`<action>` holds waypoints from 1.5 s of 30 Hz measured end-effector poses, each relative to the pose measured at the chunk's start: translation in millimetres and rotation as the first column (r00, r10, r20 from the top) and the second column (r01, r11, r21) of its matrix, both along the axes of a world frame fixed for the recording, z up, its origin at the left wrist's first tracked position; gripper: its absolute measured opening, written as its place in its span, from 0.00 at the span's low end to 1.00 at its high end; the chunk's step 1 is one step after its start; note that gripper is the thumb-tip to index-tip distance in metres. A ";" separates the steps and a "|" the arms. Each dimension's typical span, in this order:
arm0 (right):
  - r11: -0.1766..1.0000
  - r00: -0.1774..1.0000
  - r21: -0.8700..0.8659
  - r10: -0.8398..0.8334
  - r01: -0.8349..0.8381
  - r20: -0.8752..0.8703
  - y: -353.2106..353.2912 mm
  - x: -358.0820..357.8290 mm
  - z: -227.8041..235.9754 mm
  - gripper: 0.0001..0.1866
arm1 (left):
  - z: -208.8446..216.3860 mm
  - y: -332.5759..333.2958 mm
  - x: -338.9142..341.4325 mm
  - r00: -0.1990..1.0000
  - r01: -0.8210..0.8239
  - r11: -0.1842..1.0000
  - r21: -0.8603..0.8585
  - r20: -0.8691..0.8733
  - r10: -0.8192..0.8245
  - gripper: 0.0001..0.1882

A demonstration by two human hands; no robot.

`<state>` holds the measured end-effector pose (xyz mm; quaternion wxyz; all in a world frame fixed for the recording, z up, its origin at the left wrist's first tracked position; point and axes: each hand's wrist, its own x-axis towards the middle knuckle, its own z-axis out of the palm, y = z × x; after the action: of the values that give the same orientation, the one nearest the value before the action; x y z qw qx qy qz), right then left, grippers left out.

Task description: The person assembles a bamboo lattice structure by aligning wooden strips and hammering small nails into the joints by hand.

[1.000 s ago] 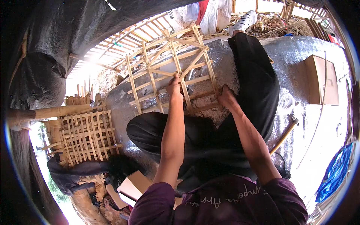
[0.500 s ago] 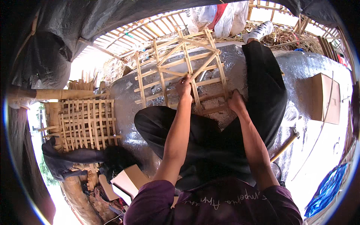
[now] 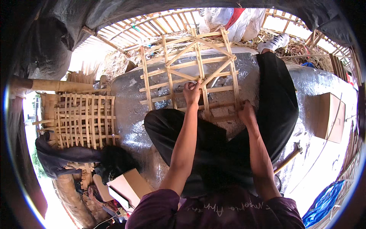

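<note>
A lattice of split bamboo strips (image 3: 200, 61) lies tilted across my lap, with several crossed strips and slanting braces. My left hand (image 3: 191, 93) is at its middle, fingertips pinched on a bamboo strip where a brace meets an upright. The lower right corner of the lattice is held by my right hand (image 3: 248, 114), its fingers curled around the end of the outer upright. My black-trousered legs (image 3: 278, 95) lie on either side, the right one stretched forward. Parts of the lower strips are hidden behind my left hand and knee.
A silvery sheet (image 3: 127, 95) covers the seat. On the right are a hammer (image 3: 288, 160), a cardboard box (image 3: 328, 114) and a blue plastic sheet (image 3: 324, 204). A woven bamboo panel (image 3: 85, 120), dark cloth (image 3: 70, 156) and another cardboard box (image 3: 131, 187) stand on the left.
The view has turned slightly, so the lattice and both hands appear farther right and lower. My left fingers have shifted slightly at the strip crossing; my right hand keeps its hold.
</note>
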<state>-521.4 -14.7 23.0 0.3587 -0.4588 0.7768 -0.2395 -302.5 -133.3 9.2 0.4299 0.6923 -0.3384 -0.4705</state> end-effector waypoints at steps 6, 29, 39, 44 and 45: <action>0.990 0.942 -0.081 -0.082 0.115 0.325 4.9 -5.6 -20.7 0.22 | 1.6 -3.5 9.3 0.983 0.042 0.998 0.051 0.176 -0.050 0.26; 0.995 0.992 0.082 0.038 -0.048 0.120 5.3 -14.2 -21.7 0.27 | 1.0 -37.9 52.5 0.274 0.645 0.760 -0.082 0.953 -0.129 0.20; 1.000 0.998 0.013 0.019 -0.019 0.052 7.5 -12.6 -31.3 0.21 | 8.5 -37.0 56.1 0.281 0.662 0.748 -0.056 0.943 -0.178 0.20; 1.000 0.999 -0.007 0.020 -0.020 0.046 7.6 -15.4 -35.5 0.20 | 11.3 -35.3 51.8 0.254 0.656 0.752 -0.065 0.957 -0.139 0.20; 1.000 0.999 -0.007 0.018 -0.017 0.052 7.8 -15.8 -36.3 0.21 | 12.9 -35.2 50.7 0.248 0.652 0.756 -0.055 0.958 -0.144 0.20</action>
<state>-537.3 -6.8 -13.3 0.3793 -0.4604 0.7625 -0.2505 -251.8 -168.6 22.1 0.1725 0.5961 -0.7841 -0.0076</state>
